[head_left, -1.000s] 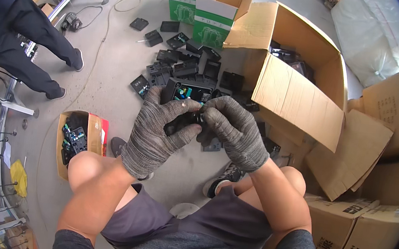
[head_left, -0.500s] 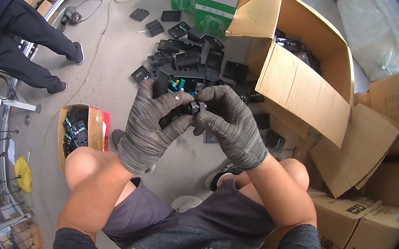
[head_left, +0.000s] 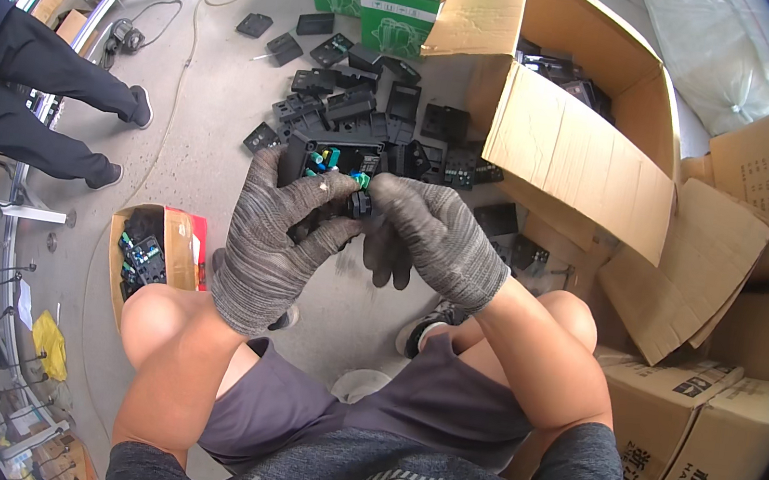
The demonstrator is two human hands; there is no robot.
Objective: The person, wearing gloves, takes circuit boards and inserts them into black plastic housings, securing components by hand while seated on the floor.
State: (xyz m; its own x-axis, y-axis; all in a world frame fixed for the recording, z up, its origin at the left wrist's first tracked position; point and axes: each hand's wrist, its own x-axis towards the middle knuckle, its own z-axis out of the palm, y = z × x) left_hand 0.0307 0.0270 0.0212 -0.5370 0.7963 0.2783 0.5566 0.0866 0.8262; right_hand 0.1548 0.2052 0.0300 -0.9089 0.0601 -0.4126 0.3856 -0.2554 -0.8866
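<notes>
My left hand, in a grey knitted glove, grips a black plastic housing. Green, blue and yellow electronic parts show inside its open face. A black threaded fitting, like a cable gland, sticks out of the housing between my left thumb and fingers. Close against the fitting's right side is my gloved right hand, with thumb and index finger drawn together and the other fingers hanging curled below. Whatever lies between those fingertips is hidden by the glove.
Loose black housings lie piled on the floor ahead. An open cardboard box with more stands right, green-and-white boxes behind. A small carton of circuit boards sits by my left knee. Another person's legs are at far left.
The right hand has turned and its lower fingers have dropped; it now covers less of the housing's right side. The view has shifted slightly, and the coloured parts show more plainly.
</notes>
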